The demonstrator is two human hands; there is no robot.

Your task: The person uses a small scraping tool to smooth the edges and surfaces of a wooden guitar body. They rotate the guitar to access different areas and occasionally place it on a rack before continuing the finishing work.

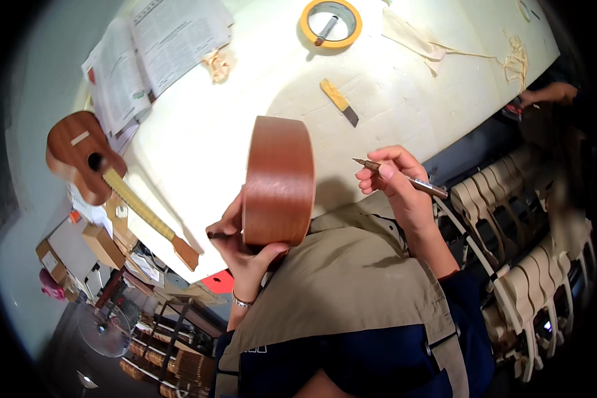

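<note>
Head view showed the brown wooden body (pixel 278 179) of a small instrument in your left hand (pixel 245 257), over the white table (pixel 209 149); whether it rested there, I could not tell. That hand was gripping it at its near end, with the thumb spread along this end. A small dark piece (pixel 215 235) stood out among its fingers, too small to identify. To the right of the body, your right hand (pixel 399 182) was closed around a brown pen (pixel 428 187), whose bare tip pointed toward the wood but stayed apart from it. In my judgement, you were preparing to touch up or mark the side, and the next move called for a steady left grip and a light approach of the tip. Ahead of both hands lay a yellow-handled knife (pixel 335 96), and farther, a yellow tape roll (pixel 357 26). Left of your left hand lay a ukulele (pixel 73 149).
</note>
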